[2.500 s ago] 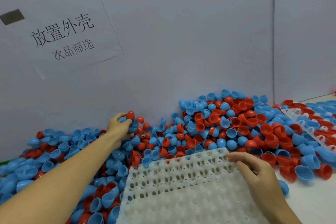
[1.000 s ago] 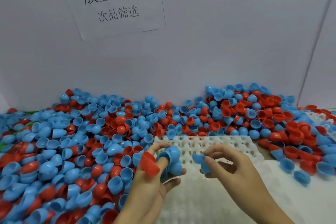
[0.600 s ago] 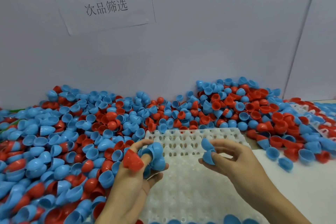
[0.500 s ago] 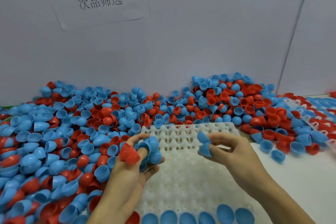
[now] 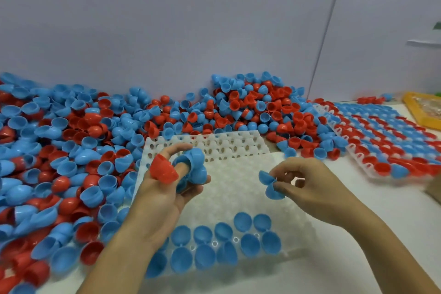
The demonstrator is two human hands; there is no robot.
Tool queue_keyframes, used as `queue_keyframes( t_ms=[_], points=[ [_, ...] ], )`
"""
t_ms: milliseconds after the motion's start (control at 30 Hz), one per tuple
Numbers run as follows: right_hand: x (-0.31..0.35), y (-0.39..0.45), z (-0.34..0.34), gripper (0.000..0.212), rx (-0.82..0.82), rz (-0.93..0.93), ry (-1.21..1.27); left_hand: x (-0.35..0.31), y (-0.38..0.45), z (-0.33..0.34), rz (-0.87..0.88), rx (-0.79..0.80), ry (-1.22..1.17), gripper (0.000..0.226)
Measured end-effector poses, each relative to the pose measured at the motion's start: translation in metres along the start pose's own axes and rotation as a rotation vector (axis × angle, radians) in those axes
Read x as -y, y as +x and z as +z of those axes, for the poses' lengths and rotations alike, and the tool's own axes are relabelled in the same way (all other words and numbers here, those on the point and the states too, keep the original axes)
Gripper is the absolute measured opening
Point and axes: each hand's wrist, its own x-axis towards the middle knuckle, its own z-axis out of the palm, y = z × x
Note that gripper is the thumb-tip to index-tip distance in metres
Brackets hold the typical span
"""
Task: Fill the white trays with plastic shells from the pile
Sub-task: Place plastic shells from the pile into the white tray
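my left hand (image 5: pixel 164 188) clutching a bunch of blue shells (image 5: pixel 194 169) plus a red one (image 5: pixel 163 170), right hand (image 5: pixel 307 186) pinching two blue shells (image 5: pixel 270 186) over the white tray (image 5: pixel 238 148)

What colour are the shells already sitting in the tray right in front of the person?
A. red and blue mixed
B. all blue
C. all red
B: every shell seated in the near rows of the white tray is blue, like this blue shell.
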Motion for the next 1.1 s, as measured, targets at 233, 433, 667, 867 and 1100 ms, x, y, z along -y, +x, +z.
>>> queue_keyframes(
  t_ms=[233, 433, 667, 867, 1100],
  points=[
    [0.012, -0.037, -0.013, 0.015, 0.17, 0.068, -0.282, 0.003, -0.01, 0.014, -0.047, 0.033, 0.025, 0.021],
    [0.024, -0.042, 0.002, 0.018, 0.279, 0.065, -0.513, 0.0, -0.011, 0.014, -0.05, 0.036, 0.017, 0.023],
    [0.031, -0.044, 0.0, 0.025, 0.34, 0.089, -0.554, 0.002, -0.011, 0.013, -0.064, 0.031, -0.011, 0.028],
    [0.046, -0.046, -0.014, 0.023, 0.311, 0.076, -0.566, 0.002, -0.01, 0.012, -0.06, 0.029, -0.016, 0.025],
    [0.088, -0.022, 0.007, 0.02, -0.01, -0.244, -0.026, 0.003, -0.009, 0.013, 0.015, 0.006, 0.125, 0.036]
  ],
)
